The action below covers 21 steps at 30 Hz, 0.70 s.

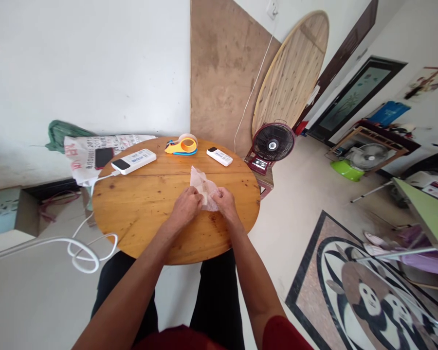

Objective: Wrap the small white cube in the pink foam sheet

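A thin, crumpled whitish sheet (203, 186) lies at the middle of the round wooden table (138, 206). I cannot tell whether it is tissue paper or thin plastic. My left hand (188, 206) has its fingers closed on the sheet's left edge. On the opposite edge, my right hand (224, 201) pinches it with thumb and bent fingers. The far corner of the sheet points up and away from me. Both hands rest close to the tabletop, and the fingertips are partly hidden.
Along the table's far side are a white power bank (135, 161) with a cable (81, 223), an orange tape dispenser (182, 146) and a smaller white device (219, 156). A dark phone (104, 158) lies on a printed sack (81, 151). A fan (273, 143) stands right of the table.
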Available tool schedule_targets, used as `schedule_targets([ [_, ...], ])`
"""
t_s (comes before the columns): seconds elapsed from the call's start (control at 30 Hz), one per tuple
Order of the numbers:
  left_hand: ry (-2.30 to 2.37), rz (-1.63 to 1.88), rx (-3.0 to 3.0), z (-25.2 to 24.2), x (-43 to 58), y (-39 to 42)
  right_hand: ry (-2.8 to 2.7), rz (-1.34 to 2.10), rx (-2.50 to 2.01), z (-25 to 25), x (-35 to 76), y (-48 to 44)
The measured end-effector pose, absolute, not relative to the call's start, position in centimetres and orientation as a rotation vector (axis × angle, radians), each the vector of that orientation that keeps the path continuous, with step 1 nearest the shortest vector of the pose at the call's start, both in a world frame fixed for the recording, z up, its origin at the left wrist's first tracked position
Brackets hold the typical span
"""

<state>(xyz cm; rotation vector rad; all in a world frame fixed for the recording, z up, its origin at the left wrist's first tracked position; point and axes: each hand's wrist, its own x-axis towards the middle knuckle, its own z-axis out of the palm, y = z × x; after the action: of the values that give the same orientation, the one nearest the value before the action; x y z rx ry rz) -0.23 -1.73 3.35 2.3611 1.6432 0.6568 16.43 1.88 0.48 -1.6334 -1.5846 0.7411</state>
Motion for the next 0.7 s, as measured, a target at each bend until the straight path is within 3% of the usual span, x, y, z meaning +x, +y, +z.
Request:
schedule_targets([
  [0.2,1.597,0.621,2.363,3.7,-0.3,-1.5,-1.268,1.084,-1.392,0.7,14.7,2.1],
  [0.53,1.52,0.691,2.362,3.2,-0.8,-1.1,-1.401,1.031,-1.552,2.4,13.3,2.8],
  [0.7,1.592,0.791,2.201,2.7,-0.8,-1.3,-1.308,1.311,-1.438,4.5,13.5,1.4],
])
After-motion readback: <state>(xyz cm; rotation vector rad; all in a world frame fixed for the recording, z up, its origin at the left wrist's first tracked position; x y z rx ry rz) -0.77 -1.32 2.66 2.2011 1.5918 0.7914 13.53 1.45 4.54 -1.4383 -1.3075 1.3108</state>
